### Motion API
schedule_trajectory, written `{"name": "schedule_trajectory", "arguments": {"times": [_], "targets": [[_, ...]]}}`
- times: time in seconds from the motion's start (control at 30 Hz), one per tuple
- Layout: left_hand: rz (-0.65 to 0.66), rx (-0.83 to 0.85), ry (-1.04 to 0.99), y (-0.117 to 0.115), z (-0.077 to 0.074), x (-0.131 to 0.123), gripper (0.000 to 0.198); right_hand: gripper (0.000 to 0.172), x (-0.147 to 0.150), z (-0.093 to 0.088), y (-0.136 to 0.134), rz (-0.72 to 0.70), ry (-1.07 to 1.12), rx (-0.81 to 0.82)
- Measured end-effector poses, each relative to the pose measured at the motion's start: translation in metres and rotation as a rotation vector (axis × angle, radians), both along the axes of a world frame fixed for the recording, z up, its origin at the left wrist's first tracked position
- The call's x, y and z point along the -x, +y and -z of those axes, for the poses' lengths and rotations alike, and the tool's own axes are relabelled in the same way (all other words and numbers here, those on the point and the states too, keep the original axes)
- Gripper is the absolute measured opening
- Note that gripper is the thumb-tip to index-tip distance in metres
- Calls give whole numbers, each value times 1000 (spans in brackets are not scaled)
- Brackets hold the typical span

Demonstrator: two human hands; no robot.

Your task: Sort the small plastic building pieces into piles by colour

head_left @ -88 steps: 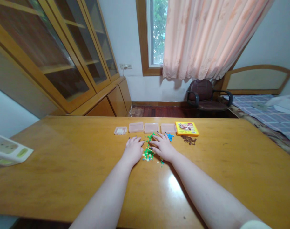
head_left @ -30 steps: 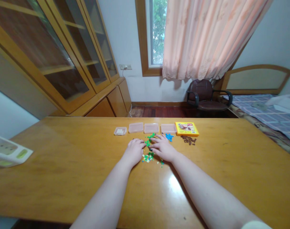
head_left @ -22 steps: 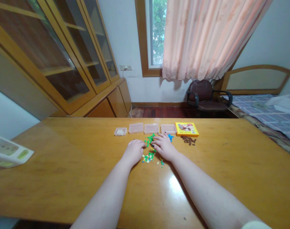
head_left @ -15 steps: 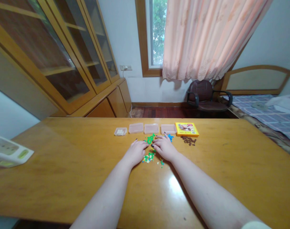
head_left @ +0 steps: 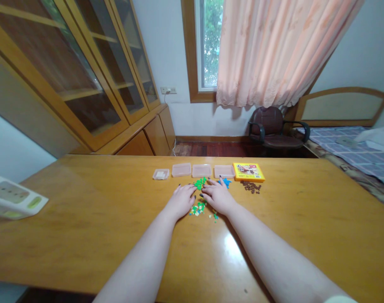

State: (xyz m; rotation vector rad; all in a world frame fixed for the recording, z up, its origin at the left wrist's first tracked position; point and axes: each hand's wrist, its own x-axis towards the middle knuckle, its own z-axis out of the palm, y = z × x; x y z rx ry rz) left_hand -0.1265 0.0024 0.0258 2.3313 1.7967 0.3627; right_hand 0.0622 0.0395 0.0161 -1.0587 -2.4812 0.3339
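Observation:
My left hand [head_left: 181, 202] rests palm down on the wooden table, its fingers extended toward the lower left side of a pile of small green pieces [head_left: 199, 182]. Opposite it, my right hand [head_left: 221, 196] lies with fingers spread, between the green pile and some small blue pieces [head_left: 226, 182], which it partly hides. Nothing shows in the grasp of either hand. Between my wrists lies a mixed scatter of green, white, yellow and blue pieces [head_left: 198, 208]. A few more bits [head_left: 215, 216] lie near my right wrist.
Three clear plastic trays [head_left: 181, 164] stand in a row behind the piles, beside a smaller tray [head_left: 155, 176] holding something white. At the right are a yellow box [head_left: 259, 178] and brown pieces [head_left: 251, 187]. A white device [head_left: 37, 202] stands at the left.
The view has shifted slightly. My left thumb and right fingers have moved a little around the green pieces, and both hands remain in nearly the same place.

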Motion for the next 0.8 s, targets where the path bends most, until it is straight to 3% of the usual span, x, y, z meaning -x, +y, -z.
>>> {"name": "schedule_trajectory", "arguments": {"times": [0.2, 0.33, 0.5, 0.63, 0.8], "targets": [[-16, -21, -13, 5, 7, 4, 39, 27, -1, 0, 2, 71, 82, -32], [-33, -39, -27, 4, 4, 5, 38, 41, -4, 2, 5, 79, 206, 26], [107, -72, -54, -2, -3, 0, 40, 46, -10, 6, 10, 144, 397, 155], [209, -8, 12, -5, -4, -2, 44, 47, -10, 5, 8, 57, 417, 182], [197, 47, 71, -6, -7, 2, 45, 43, -8, 5, 4, -53, 333, 181]]}}
